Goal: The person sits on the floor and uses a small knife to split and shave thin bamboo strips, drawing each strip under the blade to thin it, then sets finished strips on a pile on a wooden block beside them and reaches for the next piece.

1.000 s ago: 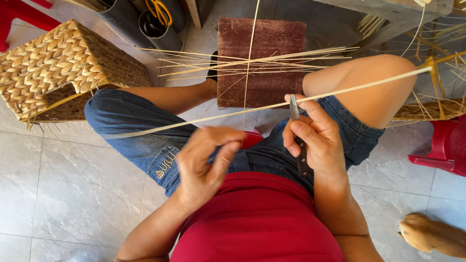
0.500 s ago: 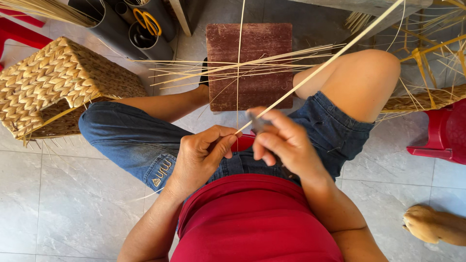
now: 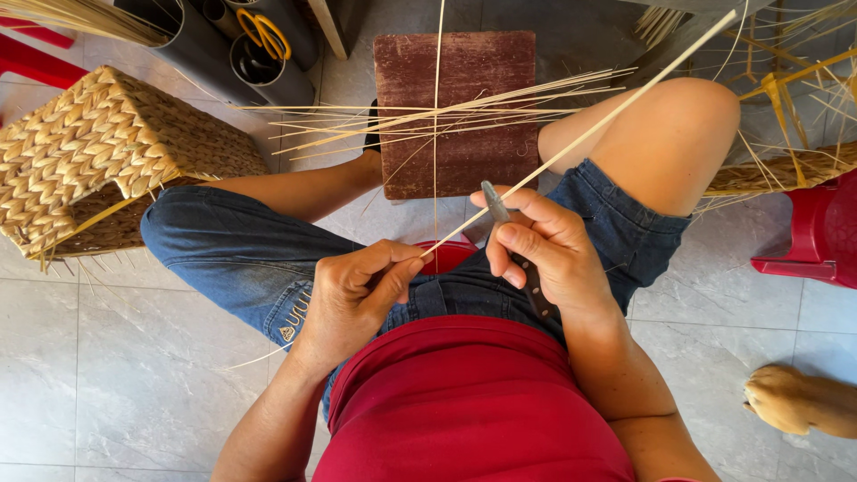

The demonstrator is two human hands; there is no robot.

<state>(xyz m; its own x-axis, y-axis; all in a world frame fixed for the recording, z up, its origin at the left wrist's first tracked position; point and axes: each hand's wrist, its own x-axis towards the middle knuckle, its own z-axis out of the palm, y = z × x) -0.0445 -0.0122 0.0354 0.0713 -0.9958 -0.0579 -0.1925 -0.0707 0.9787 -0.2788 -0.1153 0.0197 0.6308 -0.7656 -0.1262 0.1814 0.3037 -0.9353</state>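
Observation:
I sit on a low red stool (image 3: pixel 446 254), knees apart, in blue denim shorts and a red top. My left hand (image 3: pixel 353 299) pinches the near end of a long pale rattan strip (image 3: pixel 589 129) that slants up to the far right. My right hand (image 3: pixel 544 250) grips a small knife (image 3: pixel 495 203) with a dark handle, its grey blade tip pointing up against the strip. Ahead of my knees a dark red wooden block (image 3: pixel 464 112) carries a bundle of thin pale strips (image 3: pixel 428 116) laid across it.
A woven basket (image 3: pixel 98 165) stands at the left. Dark tubes (image 3: pixel 241 45) at the top left hold yellow-handled scissors (image 3: pixel 263 31). Red plastic furniture (image 3: pixel 817 232) and loose strips crowd the right. An animal's paw (image 3: pixel 794 402) rests on the grey tiled floor at the lower right.
The strip has swung from nearly level to steeply slanted up to the right. Both hands have come closer together, the right one moving left with the knife.

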